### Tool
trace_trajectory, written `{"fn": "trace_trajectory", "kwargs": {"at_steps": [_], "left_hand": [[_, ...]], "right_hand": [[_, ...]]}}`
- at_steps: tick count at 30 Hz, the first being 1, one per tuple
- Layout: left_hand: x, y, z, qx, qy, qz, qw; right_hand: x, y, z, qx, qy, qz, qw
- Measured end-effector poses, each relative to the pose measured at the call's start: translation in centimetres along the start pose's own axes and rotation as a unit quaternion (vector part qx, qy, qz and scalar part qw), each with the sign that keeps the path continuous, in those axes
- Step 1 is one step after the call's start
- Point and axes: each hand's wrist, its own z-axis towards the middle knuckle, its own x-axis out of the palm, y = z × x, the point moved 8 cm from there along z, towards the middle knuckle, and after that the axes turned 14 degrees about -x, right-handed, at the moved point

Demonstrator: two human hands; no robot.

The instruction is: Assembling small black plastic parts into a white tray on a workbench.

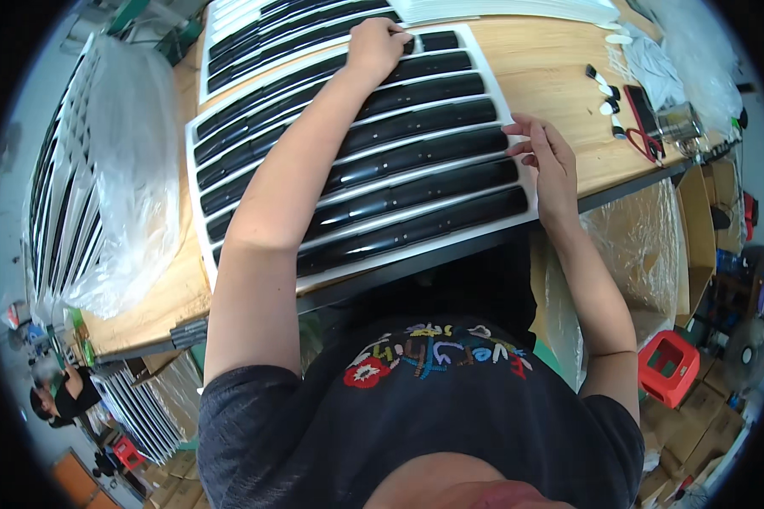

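A white sheet (467, 42) bearing several long, glossy black strips (416, 153) lies on the wooden table in front of me. My left arm reaches across it. At the far edge, my left hand (377, 49) is closed, fingers curled down at the end of the farthest strip, beside a small pale gap. What its fingers pinch is too small to make out. My right hand (550, 161) rests by the sheet's right edge, fingers apart and slightly bent. Its fingertips are near the ends of the middle strips, and it holds nothing.
Behind lies another sheet with black strips (272, 38), beside a stack of white sheets (518, 10). Plastic film (136, 170) covers racked strips at left. Small black-and-white pieces (609, 106), red-handled scissors (645, 146) and a glass jar (681, 123) sit at right. A red stool (654, 365) stands below.
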Motion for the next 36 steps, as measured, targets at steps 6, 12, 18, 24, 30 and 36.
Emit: {"fn": "trace_trajectory", "kwargs": {"at_steps": [6, 12, 18, 24, 30, 36], "left_hand": [[-5.6, 0.8, -1.1, 0.112, -0.045, 0.174, 0.977], [-5.2, 2.6, -2.5, 0.194, 0.129, 0.191, 0.953], [-6.5, 1.9, -2.9, 0.187, 0.124, 0.259, 0.940], [-9.2, -2.6, -8.3, 0.074, 0.074, -0.246, 0.964], [-7.5, -6.1, -15.1, -0.091, 0.173, -0.488, 0.851], [-8.0, -6.6, -17.2, -0.077, 0.229, -0.551, 0.799]], "right_hand": [[-10.5, -1.4, 5.4, -0.115, -0.070, -0.208, 0.969], [-19.0, -4.4, 15.4, -0.306, -0.062, -0.643, 0.699], [-13.6, -6.5, 16.9, -0.174, 0.098, -0.656, 0.727], [-3.7, 1.8, 9.8, -0.188, -0.028, -0.056, 0.980], [4.5, 9.9, 3.2, -0.204, 0.015, 0.101, 0.974], [6.2, 10.6, 0.7, -0.204, 0.047, 0.091, 0.974]]}}
